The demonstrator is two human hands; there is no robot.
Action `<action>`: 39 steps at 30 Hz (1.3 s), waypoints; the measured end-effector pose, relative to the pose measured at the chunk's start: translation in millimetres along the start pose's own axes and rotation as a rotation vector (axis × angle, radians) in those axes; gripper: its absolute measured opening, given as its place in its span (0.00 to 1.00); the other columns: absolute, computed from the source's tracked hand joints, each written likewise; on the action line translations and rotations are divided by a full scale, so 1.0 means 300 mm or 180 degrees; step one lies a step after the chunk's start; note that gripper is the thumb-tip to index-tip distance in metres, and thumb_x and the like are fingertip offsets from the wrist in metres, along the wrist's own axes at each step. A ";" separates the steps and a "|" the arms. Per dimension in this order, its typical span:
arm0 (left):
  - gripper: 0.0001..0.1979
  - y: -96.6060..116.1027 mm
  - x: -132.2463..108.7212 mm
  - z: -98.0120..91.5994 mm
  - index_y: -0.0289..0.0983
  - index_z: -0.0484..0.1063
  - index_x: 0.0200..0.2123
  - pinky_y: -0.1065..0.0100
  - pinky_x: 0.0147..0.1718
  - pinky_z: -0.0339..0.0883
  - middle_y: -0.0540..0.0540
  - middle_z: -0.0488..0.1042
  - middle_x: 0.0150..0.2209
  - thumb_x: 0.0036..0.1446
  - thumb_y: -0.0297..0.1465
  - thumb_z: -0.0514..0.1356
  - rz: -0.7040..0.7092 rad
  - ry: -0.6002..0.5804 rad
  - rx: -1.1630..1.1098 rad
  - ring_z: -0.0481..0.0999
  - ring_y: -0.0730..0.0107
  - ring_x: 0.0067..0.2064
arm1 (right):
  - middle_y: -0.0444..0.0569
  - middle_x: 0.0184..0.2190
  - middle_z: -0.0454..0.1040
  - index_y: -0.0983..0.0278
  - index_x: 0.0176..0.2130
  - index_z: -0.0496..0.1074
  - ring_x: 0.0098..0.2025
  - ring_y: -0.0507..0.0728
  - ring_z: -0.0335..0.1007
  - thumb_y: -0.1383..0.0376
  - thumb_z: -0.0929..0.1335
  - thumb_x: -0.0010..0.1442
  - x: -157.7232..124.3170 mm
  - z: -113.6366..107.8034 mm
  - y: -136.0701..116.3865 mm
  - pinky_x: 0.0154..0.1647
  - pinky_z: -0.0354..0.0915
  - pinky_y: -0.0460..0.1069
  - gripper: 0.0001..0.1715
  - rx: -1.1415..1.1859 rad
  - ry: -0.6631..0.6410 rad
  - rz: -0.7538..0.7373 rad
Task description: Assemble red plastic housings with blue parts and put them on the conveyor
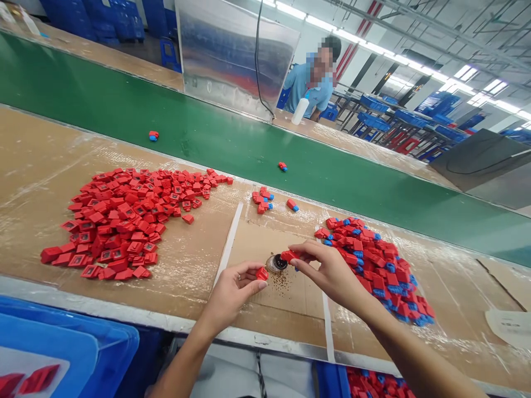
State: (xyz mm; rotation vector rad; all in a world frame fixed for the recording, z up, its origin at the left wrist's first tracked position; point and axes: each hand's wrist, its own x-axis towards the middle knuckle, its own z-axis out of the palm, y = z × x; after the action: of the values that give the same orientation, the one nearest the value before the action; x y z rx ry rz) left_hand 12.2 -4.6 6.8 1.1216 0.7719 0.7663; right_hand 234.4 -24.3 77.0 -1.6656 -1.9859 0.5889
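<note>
My left hand (pixel 234 290) pinches a small red plastic block (pixel 261 273) between thumb and fingers. In my right hand (pixel 321 268) is a red plastic piece (pixel 289 256), gripped at the fingertips beside a small round dark-centred container (pixel 277 262). Whether the piece touches the container I cannot tell. Brown specks (pixel 282 282) lie scattered on the cardboard (pixel 305 296) below it. To the left spreads a large heap of hollow red blocks (pixel 120 215). On the right is a heap of red pieces with blue ends (pixel 379 268).
Beyond the work surface runs a green conveyor belt (pixel 232 155) carrying a few red-and-blue pieces (pixel 282 166). Blue bins (pixel 62 342) stand at lower left. A metal panel (pixel 232 55), a white bottle (pixel 300 110) and a person in a blue shirt (pixel 309 88) are across the belt.
</note>
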 end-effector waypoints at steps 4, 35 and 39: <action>0.16 -0.012 0.003 0.005 0.35 0.75 0.45 0.67 0.43 0.67 0.45 0.78 0.39 0.53 0.31 0.65 -0.0067 -0.0040 -0.0056 0.74 0.67 0.41 | 0.50 0.34 0.77 0.65 0.46 0.73 0.35 0.56 0.73 0.57 0.67 0.61 0.004 0.008 0.028 0.36 0.69 0.52 0.17 0.0648 0.0000 0.0509; 0.11 -0.002 -0.030 0.009 0.35 0.77 0.41 0.72 0.32 0.60 0.49 0.73 0.29 0.56 0.29 0.59 0.0113 -0.0338 0.0469 0.68 0.71 0.31 | 0.48 0.34 0.70 0.61 0.41 0.73 0.35 0.55 0.69 0.66 0.63 0.65 -0.104 0.142 -0.104 0.36 0.65 0.49 0.09 0.0171 -0.0219 -0.0092; 0.10 -0.002 -0.030 -0.003 0.35 0.77 0.41 0.71 0.33 0.61 0.49 0.74 0.30 0.57 0.29 0.58 0.0198 -0.0348 0.0799 0.69 0.69 0.32 | 0.49 0.33 0.68 0.62 0.39 0.72 0.33 0.55 0.67 0.68 0.62 0.65 -0.111 0.173 -0.099 0.35 0.65 0.49 0.09 0.0092 -0.0142 -0.0127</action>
State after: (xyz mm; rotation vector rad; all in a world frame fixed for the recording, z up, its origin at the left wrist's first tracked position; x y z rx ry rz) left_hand 6.7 -11.9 7.3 1.4072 0.7577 0.6660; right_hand 184.6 -63.2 50.9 -1.6052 -2.0276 0.6424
